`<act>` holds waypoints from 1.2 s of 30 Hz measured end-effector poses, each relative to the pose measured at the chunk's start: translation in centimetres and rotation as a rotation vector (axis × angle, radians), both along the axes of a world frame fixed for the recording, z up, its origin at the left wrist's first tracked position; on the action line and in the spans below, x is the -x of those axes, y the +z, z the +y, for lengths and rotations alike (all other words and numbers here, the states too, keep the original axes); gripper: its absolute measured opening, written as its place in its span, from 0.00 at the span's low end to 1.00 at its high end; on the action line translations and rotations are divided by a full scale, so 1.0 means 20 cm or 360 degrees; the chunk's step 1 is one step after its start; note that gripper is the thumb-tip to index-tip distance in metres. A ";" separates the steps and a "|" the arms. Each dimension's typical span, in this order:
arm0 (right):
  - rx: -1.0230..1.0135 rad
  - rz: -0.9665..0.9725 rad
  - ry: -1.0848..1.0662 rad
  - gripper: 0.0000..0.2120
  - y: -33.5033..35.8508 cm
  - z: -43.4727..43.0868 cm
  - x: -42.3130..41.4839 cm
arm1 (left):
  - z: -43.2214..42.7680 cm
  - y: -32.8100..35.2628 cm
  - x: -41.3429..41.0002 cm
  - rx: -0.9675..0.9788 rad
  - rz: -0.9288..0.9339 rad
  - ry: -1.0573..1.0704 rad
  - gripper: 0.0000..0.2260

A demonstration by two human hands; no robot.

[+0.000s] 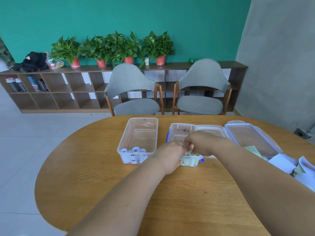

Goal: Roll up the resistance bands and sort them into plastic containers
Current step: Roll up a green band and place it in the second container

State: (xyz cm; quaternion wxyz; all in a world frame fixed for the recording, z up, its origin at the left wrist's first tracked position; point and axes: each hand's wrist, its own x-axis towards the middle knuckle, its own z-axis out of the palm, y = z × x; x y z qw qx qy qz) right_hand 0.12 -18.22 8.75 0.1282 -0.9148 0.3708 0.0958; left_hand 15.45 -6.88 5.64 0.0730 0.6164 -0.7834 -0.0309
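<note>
Now, both of your hands meet over the near end of the clip-lock container (pixel 173 132), where the green roll (pixel 191 153) sits just inside the near wall. Your right hand (pixel 202 144) pinches the roll from above with curled fingers. Your left hand (pixel 170 155) crowds in from the side, fingertips against the right's, but I cannot tell whether it grips the roll or only steadies the wall.

To seat this roll well, hold the coil tight until it rests on the floor of the box — let go early and the rubber will likely spring open. Stand it snug in the near corner with the loose tail against the wall, the way the pale blue rolls (pixel 135 149) stand at the near end of the open container (pixel 154 133) to the left.

Much is masked. Your hands cover most of the roll and the box's near end, so any other rolls inside go uncounted. The flat bands (pixel 283 163) on the surface (pixel 95 167) at far right run off the frame edge — how many remain is unclear. The marker scribbles on both boxes are too small to read.
</note>
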 end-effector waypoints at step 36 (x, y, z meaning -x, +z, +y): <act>0.0351 0.0030 -0.0144 0.12 0.16 0.09 0.12 | 0.05 0.16 0.06 0.0052 0.0036 0.0059 0.20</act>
